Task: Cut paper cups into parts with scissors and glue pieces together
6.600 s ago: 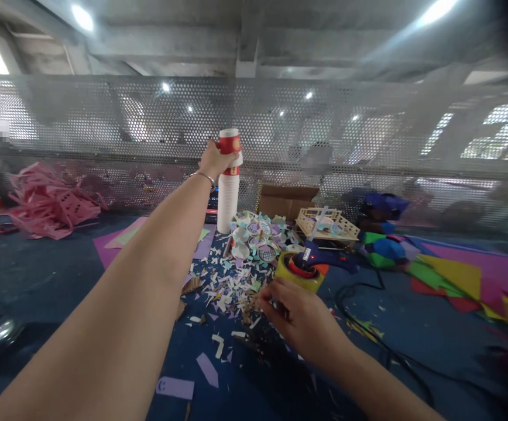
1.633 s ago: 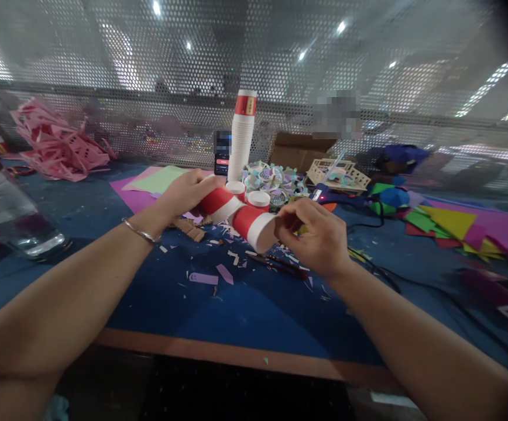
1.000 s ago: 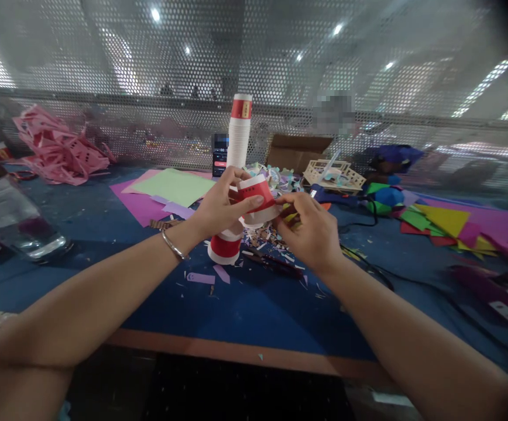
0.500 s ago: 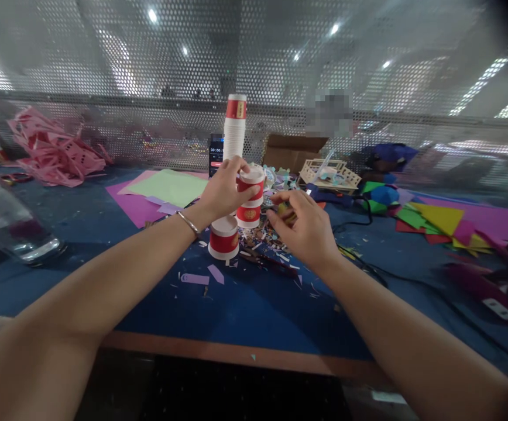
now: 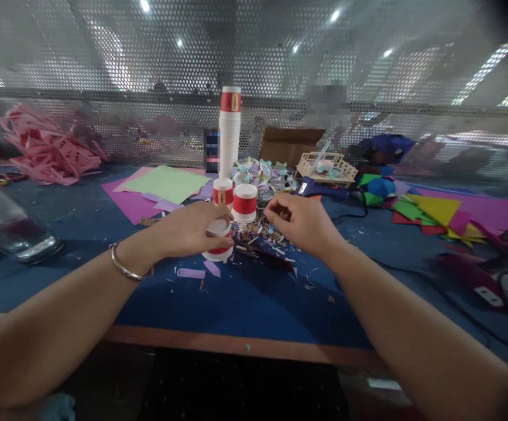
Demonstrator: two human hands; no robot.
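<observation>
Around an upside-down red and white paper cup (image 5: 217, 255) near the front of the scraps, my left hand (image 5: 188, 231) has its fingers and thumb closed. Two more upturned red and white cups, one at the back left (image 5: 223, 192) and one to its right (image 5: 244, 203), stand just beyond it. My right hand (image 5: 304, 222) hovers to the right of these cups, apart from them, with thumb and fingertips curled together. Whatever it may hold is too small to make out. Behind the cups rises a tall stack of nested paper cups (image 5: 229, 137).
Paper scraps (image 5: 271, 240) litter the blue table. Coloured sheets (image 5: 161, 186) and crumpled pink paper (image 5: 56, 149) lie left, beside a clear container (image 5: 21, 228). A phone (image 5: 212, 149), a cardboard box (image 5: 289, 146) and a wooden model (image 5: 326, 168) stand behind. A black cable (image 5: 412, 280) runs right.
My left hand has let go of the upper cup of a two-high pile and come down to the front cup. That pile now shows as one cup. My right hand's fingers have drawn together.
</observation>
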